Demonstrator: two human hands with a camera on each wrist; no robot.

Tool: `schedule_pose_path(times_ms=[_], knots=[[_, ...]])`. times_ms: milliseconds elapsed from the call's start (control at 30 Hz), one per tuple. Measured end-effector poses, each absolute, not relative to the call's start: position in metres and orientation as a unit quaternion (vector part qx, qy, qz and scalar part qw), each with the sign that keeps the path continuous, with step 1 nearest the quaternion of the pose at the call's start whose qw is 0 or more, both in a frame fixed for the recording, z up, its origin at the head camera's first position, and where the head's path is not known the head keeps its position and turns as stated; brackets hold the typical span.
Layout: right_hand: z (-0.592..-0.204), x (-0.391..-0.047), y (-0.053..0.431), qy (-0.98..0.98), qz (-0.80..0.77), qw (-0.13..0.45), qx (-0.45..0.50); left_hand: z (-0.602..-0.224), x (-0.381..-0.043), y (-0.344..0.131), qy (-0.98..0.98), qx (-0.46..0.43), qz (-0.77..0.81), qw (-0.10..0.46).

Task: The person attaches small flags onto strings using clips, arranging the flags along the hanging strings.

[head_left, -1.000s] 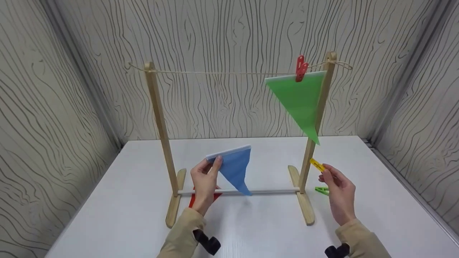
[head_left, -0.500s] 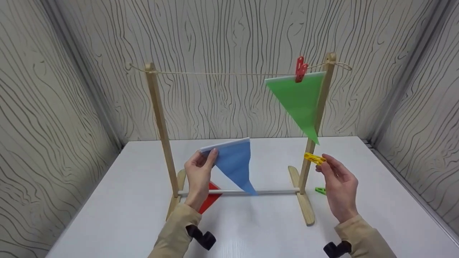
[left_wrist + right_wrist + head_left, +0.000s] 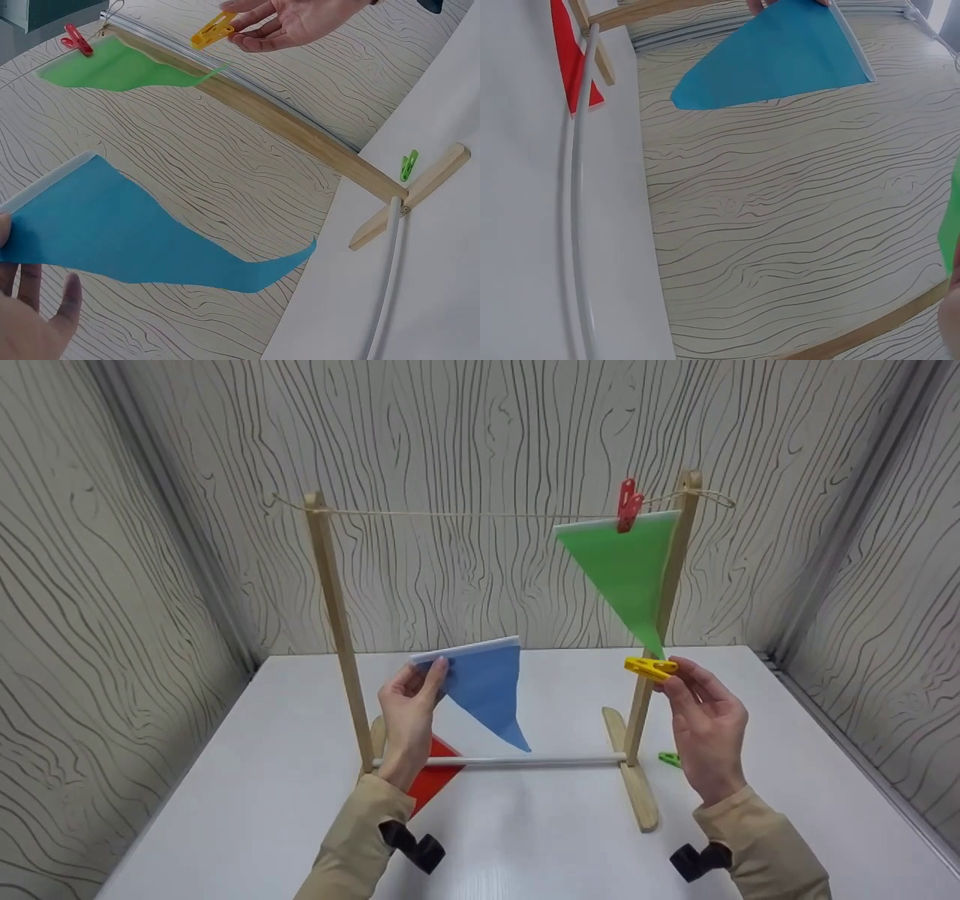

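Observation:
My left hand (image 3: 409, 712) pinches a blue triangular pennant (image 3: 487, 682) by the left end of its white top edge, its tip hanging down. The pennant is in the air below the string (image 3: 450, 514). My right hand (image 3: 705, 720) holds a yellow clothespin (image 3: 649, 668) between thumb and fingers, beside the right post (image 3: 675, 562). Just above that hand hangs a green pennant (image 3: 626, 570), held to the string by a red clothespin (image 3: 628, 506). In the left wrist view the yellow clothespin (image 3: 213, 30) overlaps the post near the green pennant's tip.
A red pennant (image 3: 435, 780) lies on the white table (image 3: 555, 840) under the white crossbar (image 3: 540, 760), partly behind my left forearm. A green clothespin (image 3: 669, 759) lies right of the stand. The left post (image 3: 337, 637) rises behind my left hand; a patterned wall (image 3: 450, 435) stands behind.
My left hand has risen and shifted left with the blue pennant. My right hand has risen slightly, and the yellow clothespin has turned to show its side. More of the red pennant shows.

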State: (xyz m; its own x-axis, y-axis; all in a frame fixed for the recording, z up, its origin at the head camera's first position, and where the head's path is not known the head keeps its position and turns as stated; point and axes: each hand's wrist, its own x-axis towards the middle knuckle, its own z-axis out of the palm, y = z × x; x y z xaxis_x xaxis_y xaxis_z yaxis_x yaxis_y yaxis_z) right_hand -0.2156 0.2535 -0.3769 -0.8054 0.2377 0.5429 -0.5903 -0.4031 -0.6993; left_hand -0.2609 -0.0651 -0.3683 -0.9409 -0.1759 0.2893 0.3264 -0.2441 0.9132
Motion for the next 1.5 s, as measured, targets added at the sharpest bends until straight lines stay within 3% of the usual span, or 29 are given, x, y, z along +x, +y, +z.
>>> schedule_pose_path(times_ms=[500,867,1500], knots=[[-0.329,-0.232,0.228,-0.542,0.764,0.299,0.184,-0.354,-0.262,-0.069,-0.588,-0.08,-0.79,0.152],[-0.301,-0.247,0.215,-0.572,0.73,0.293,0.23,-0.343,-0.267,-0.072,-0.573,-0.073,-0.802,0.152],[-0.262,-0.27,0.19,-0.531,0.771,0.271,0.226,-0.313,-0.279,-0.067,-0.554,-0.085,-0.816,0.142]])
